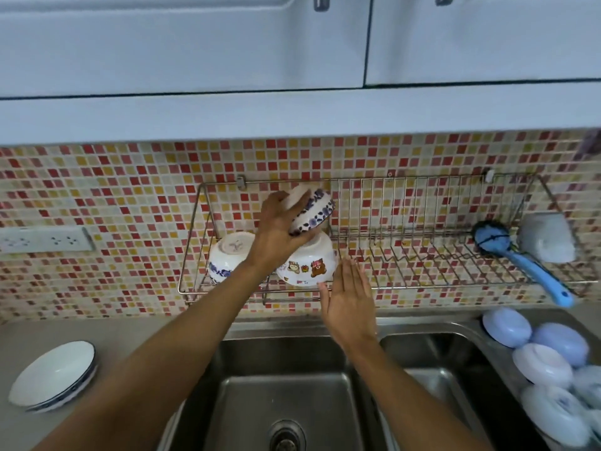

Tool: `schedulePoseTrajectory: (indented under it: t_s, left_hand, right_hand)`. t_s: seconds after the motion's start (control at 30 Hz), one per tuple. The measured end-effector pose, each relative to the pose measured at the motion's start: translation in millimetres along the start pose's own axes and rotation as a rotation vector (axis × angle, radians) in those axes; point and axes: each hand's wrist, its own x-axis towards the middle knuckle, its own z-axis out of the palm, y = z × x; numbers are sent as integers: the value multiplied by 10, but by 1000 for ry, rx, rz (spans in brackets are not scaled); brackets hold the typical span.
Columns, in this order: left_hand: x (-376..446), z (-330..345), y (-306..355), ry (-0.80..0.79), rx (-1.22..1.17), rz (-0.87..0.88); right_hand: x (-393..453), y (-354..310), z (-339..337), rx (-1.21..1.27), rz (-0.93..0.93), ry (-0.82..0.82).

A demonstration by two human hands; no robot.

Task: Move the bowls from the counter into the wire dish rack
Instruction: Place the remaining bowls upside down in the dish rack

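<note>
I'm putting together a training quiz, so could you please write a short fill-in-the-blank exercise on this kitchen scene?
1. The left hand holds a blue-patterned bowl above the bowl with cartoon ____ stickers.
2. The right hand is open and holds ____.
3. The blue brush lies at the wire dish rack's ____ end.

Missing words: animal; nothing; right
</note>
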Motion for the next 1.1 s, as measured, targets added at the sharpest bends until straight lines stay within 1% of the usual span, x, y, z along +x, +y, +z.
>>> schedulePoseTrajectory:
  t_s: [0.1,0.2,0.3,0.47,0.67,0.93,1.1]
  left_hand:
    - [-64,134,-68,-122,238,152]
    - [-172,241,-134,-187,329,211]
    - [-223,318,-213,-224,337,233]
    - [-278,397,-279,-288,320,217]
    - [-292,456,-326,-389,257,108]
    - [-334,407,-320,-403,232,155]
    - [-371,354,-296,-433,172,116]
  right_hand:
    - [-9,-23,-18,-3,9,-4]
    - [-17,-28,-30,2,11,-13]
    - [-15,-30,-38,15,16,-6]
    - [-15,-18,-17,13,13,8]
    - [-10,-7,9,16,9,9]
    - [-15,-6,45,23,10,9]
    - [-13,-43,2,30,39,14]
